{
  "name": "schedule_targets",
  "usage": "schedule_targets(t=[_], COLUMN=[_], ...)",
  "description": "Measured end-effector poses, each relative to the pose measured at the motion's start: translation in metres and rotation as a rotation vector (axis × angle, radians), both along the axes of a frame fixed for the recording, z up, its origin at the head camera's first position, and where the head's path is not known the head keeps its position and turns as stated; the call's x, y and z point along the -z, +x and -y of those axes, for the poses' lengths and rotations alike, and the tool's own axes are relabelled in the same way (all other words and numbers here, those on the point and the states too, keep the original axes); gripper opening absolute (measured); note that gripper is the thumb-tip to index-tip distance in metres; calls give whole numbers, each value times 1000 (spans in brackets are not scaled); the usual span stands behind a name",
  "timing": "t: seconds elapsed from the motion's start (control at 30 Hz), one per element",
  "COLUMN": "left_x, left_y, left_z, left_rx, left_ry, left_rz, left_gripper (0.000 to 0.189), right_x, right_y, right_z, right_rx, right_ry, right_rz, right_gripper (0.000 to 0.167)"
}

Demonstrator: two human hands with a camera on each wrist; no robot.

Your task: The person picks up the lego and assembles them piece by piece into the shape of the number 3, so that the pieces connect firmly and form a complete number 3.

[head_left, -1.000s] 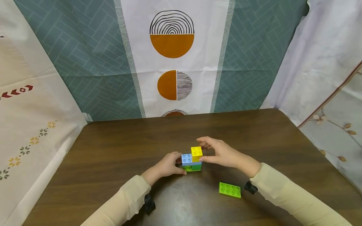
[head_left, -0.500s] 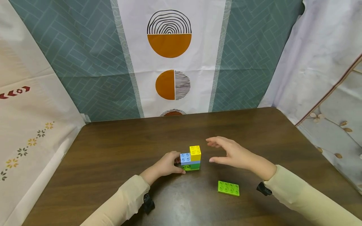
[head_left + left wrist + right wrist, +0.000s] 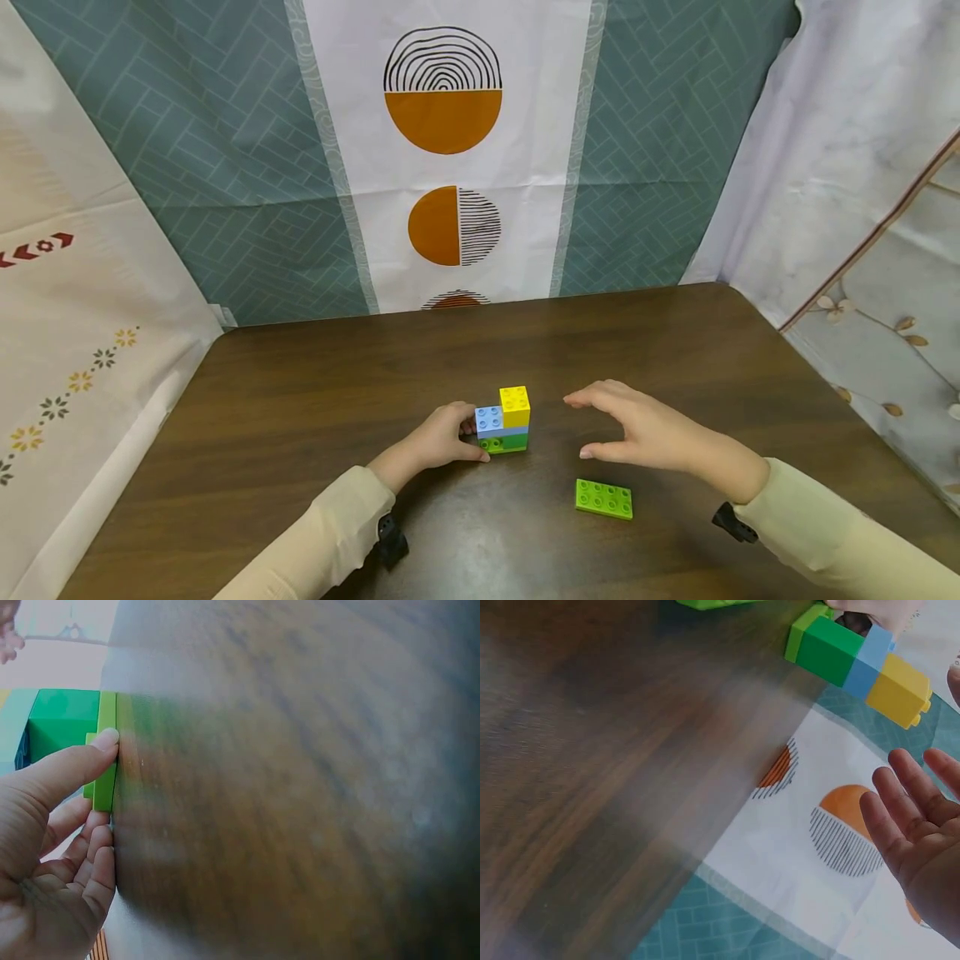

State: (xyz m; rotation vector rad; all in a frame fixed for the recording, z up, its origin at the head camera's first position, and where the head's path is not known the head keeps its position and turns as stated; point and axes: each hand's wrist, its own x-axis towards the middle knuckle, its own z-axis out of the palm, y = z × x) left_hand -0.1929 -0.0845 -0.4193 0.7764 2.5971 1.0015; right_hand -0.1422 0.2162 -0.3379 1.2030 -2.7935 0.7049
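A small stack of toy building bricks stands on the table. Its base is a lime-green plate (image 3: 105, 784), with a green brick (image 3: 829, 651) on it, then a light blue plate (image 3: 489, 420), and a yellow brick (image 3: 516, 412) on top at the right end. My left hand (image 3: 437, 437) holds the stack at its left end, the thumb on the near edge of the base plate and the fingers curled behind. To the right of the stack, my right hand (image 3: 648, 427) is in the air with fingers spread and nothing in it.
A loose lime-green plate (image 3: 603, 499) with studs up lies on the brown table (image 3: 360, 358), in front of the right hand. Patterned cloth (image 3: 480, 158) hangs behind the table's far edge, and more cloth hangs on both sides.
My right hand has moved away from the yellow brick, to the right and slightly nearer, staying spread. The left hand keeps its hold on the stack.
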Motion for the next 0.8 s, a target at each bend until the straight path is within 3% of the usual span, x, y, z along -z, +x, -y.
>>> schedule_targets(t=[0.4,0.8], left_x=[0,-2], left_y=[1,1], left_z=[0,-1], left_rx=[0,0], left_ry=[5,4], left_rz=[-1,15], left_gripper=[40,37], right_x=[11,36], right_y=[15,26], right_z=[-14,-23], right_rx=[-14,-45], right_ry=[34,43], right_rz=[-13,-21], right_gripper=[48,44])
